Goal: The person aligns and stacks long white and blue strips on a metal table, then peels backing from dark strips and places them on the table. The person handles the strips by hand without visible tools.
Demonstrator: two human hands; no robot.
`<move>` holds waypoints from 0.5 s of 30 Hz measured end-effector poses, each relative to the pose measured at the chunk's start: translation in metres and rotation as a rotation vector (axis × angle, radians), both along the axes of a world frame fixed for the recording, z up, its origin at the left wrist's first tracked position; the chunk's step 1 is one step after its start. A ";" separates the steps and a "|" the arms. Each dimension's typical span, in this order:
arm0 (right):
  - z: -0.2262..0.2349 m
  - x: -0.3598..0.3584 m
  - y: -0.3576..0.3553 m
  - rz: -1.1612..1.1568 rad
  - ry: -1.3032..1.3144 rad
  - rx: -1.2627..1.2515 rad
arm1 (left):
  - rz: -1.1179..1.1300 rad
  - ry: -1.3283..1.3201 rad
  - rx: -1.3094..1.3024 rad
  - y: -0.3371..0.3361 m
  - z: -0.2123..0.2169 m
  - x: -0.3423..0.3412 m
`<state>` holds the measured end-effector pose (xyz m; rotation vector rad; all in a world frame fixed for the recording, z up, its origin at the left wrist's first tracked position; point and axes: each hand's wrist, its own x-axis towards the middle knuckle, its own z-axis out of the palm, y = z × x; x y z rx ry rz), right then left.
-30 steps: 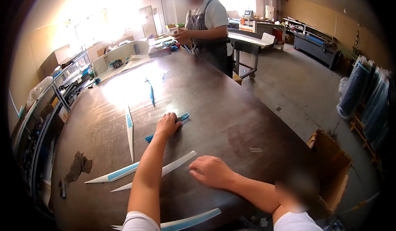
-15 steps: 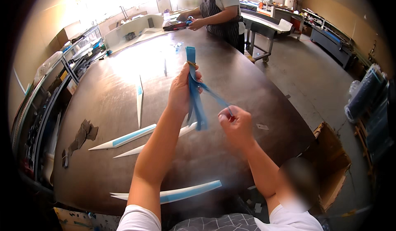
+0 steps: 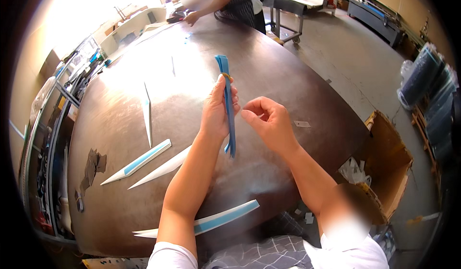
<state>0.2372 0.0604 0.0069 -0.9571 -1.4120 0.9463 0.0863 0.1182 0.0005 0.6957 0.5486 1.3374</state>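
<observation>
My left hand [image 3: 216, 108] is wrapped round an upright bundle of narrow blue strips [image 3: 231, 130]. A yellowish band [image 3: 226, 75] circles the bundle near its top, just above my thumb. The strips' lower ends hang below my fist. Close by on the right, my right hand [image 3: 276, 125] has its fingers loosely curled, the thumb and forefinger slightly apart with nothing visible between them. Pointed white pieces with blue stripes lie on the table: one [image 3: 139, 161] left of my left forearm, another [image 3: 225, 220] near the front edge. A plain white piece [image 3: 161, 170] runs partly behind that forearm.
Another slim white piece [image 3: 147, 118] lies farther back on the brown table [image 3: 283, 182]. Dark scraps [image 3: 93, 166] lie at the left, a small tag [image 3: 302, 124] at the right. An open cardboard box [image 3: 391, 158] stands beside the right edge. A co-worker [image 3: 235, 2] leans over the far end.
The single strip that my right hand held out to the side now hangs with the bundle. My right hand has risen closer to my left, and the view has shifted.
</observation>
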 end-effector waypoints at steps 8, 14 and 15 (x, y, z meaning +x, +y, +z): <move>-0.007 -0.005 0.002 0.026 -0.097 -0.056 | 0.150 0.198 0.121 -0.014 0.004 0.010; -0.015 -0.008 0.006 0.109 0.041 -0.098 | 0.111 0.137 0.108 -0.018 0.009 0.007; -0.015 -0.008 0.006 0.127 0.062 -0.102 | 0.102 0.127 0.109 -0.018 0.009 0.006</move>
